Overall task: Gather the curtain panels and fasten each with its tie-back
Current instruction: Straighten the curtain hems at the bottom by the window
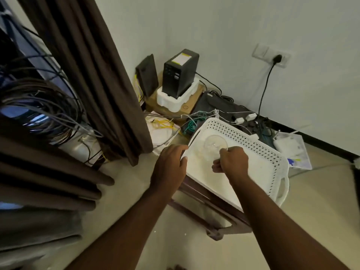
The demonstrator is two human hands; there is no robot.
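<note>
Left hand (171,162): being closed on near rim of white perforated basket (253,141) | Right hand (230,161): being curled over basket interior, fingers pinched; held item cannot be told | Clear glass bowl (215,144): being kept inside basket, beside right hand | Brown curtain panel (93,75): hanging loose, left of basket, untouched.

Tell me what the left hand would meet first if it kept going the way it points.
The left hand already touches the near rim of the white basket. Going on, it would probably meet the clear glass inside, though depth is hard to judge.
</note>
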